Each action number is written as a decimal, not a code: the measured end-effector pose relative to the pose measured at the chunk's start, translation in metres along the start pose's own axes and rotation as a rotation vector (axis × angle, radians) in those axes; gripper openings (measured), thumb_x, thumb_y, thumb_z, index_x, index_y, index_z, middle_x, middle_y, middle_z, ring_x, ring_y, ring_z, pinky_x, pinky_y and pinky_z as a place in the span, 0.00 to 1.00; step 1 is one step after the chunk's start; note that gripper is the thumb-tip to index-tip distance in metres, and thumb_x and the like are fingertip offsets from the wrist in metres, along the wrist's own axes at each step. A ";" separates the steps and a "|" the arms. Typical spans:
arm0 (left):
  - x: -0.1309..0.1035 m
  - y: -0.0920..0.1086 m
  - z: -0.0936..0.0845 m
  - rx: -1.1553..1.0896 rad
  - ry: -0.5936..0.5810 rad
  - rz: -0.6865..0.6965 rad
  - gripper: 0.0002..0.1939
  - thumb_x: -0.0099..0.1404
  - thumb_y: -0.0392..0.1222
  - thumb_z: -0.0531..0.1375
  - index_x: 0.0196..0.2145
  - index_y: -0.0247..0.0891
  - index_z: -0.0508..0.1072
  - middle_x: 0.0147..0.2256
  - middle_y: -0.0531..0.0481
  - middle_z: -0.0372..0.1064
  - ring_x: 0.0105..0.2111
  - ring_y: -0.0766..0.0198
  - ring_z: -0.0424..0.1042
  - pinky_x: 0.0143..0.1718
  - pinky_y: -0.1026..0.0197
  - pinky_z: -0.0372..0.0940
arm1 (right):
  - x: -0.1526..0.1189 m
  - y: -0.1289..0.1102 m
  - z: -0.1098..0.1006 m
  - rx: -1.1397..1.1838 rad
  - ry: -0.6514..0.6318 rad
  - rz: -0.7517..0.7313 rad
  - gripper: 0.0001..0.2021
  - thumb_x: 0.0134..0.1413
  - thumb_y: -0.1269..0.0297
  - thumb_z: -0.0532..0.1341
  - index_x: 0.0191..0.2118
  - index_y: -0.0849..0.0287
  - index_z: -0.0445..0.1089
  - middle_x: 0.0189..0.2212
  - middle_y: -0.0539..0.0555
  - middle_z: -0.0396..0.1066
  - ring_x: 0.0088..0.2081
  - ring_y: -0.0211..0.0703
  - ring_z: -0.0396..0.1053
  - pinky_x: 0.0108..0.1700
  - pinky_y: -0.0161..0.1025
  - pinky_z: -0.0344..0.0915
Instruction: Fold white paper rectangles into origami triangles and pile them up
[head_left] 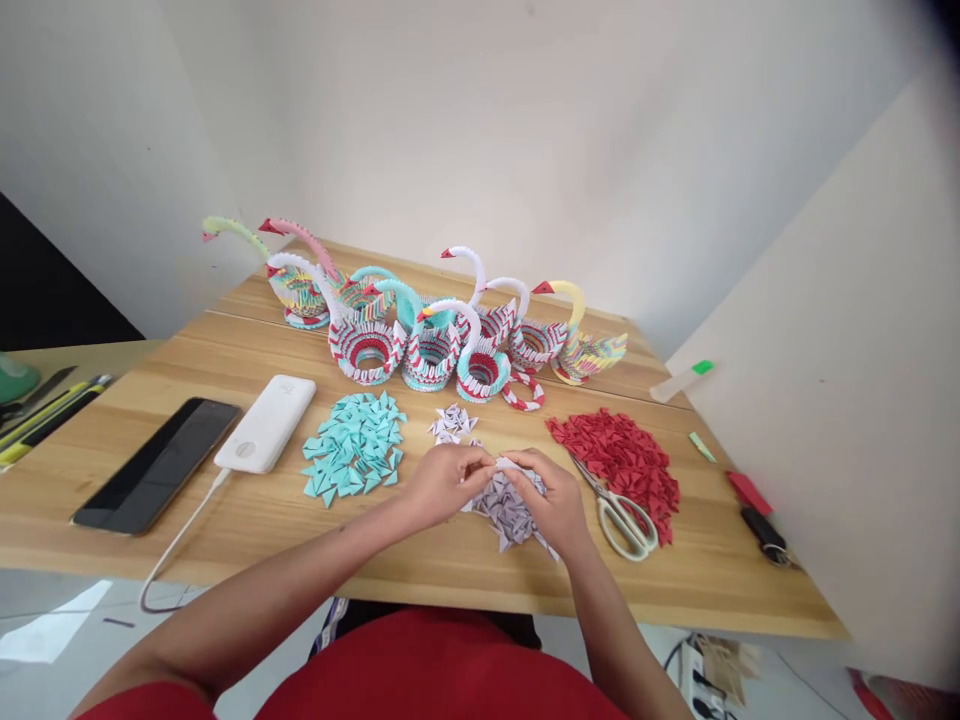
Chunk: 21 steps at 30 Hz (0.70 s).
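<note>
- Left hand (442, 485): fingers bent and narrowed; thumb and forefinger brought together at the tip on a small pale paper piece (505, 464).
- Right hand (553, 492): fingers likewise narrowed; the same piece is met from the other side. Its exact shape is partly hidden by the fingers.
- Position of piece: held between both sets of fingertips, just above the pale pile (511, 512) of folded triangles near the table's front edge.
- Step in hand, as judged: a single folded unit is being shaped or aligned by both hands; whether one layer or two joined pieces are gripped cannot be told.
- Requirement for the next move, as judged: a light, steady pinch, with the edges kept square and no crushing of the folds; clearance from the loose triangles beneath is advised.
- Nearby: a smaller white cluster (452, 424) is noted beyond the hands, a teal pile (354, 447) to the left, and a red pile (622, 455) to the right, with scissors (628, 527) lying against its near side.
</note>
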<state>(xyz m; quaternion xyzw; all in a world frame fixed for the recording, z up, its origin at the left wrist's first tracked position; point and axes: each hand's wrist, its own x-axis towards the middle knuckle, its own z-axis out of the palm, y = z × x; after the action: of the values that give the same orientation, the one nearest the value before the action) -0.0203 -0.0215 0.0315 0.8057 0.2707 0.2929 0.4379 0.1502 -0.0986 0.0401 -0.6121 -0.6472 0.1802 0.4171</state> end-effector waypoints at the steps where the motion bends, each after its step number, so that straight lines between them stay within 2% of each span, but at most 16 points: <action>1: -0.002 -0.001 -0.002 -0.023 -0.003 -0.009 0.12 0.65 0.41 0.55 0.29 0.36 0.75 0.25 0.53 0.72 0.26 0.67 0.66 0.29 0.66 0.57 | -0.001 -0.002 0.004 0.012 0.010 0.020 0.07 0.58 0.61 0.59 0.38 0.55 0.73 0.35 0.53 0.75 0.38 0.45 0.72 0.41 0.39 0.67; 6: -0.009 -0.006 -0.007 -0.059 0.017 -0.057 0.15 0.65 0.44 0.55 0.24 0.36 0.73 0.22 0.54 0.70 0.24 0.67 0.66 0.28 0.66 0.57 | -0.003 -0.008 0.022 0.064 0.071 0.099 0.07 0.57 0.60 0.59 0.35 0.56 0.73 0.32 0.53 0.74 0.35 0.43 0.72 0.38 0.38 0.67; 10: -0.013 -0.012 -0.005 -0.024 0.070 -0.051 0.15 0.66 0.46 0.55 0.26 0.37 0.74 0.22 0.54 0.70 0.24 0.66 0.66 0.28 0.65 0.56 | -0.008 -0.012 0.030 0.045 0.110 0.136 0.09 0.57 0.59 0.59 0.36 0.56 0.73 0.33 0.54 0.75 0.36 0.44 0.72 0.39 0.39 0.68; 16: -0.020 -0.021 0.000 -0.054 0.025 0.051 0.18 0.68 0.47 0.53 0.26 0.36 0.73 0.24 0.52 0.71 0.26 0.66 0.67 0.31 0.64 0.58 | -0.021 -0.017 0.038 0.006 0.182 0.222 0.10 0.56 0.57 0.59 0.36 0.57 0.74 0.33 0.54 0.76 0.35 0.45 0.73 0.38 0.40 0.69; 21: -0.023 -0.021 0.001 -0.008 -0.016 0.124 0.15 0.68 0.44 0.53 0.30 0.36 0.75 0.27 0.50 0.73 0.28 0.64 0.67 0.35 0.62 0.59 | -0.032 -0.019 0.041 -0.010 0.220 0.244 0.10 0.56 0.57 0.59 0.38 0.55 0.74 0.34 0.55 0.76 0.36 0.46 0.74 0.39 0.41 0.70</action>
<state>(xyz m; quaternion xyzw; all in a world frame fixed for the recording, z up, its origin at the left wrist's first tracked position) -0.0394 -0.0280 0.0076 0.8215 0.2155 0.3141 0.4243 0.1041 -0.1208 0.0198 -0.7042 -0.5194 0.1584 0.4575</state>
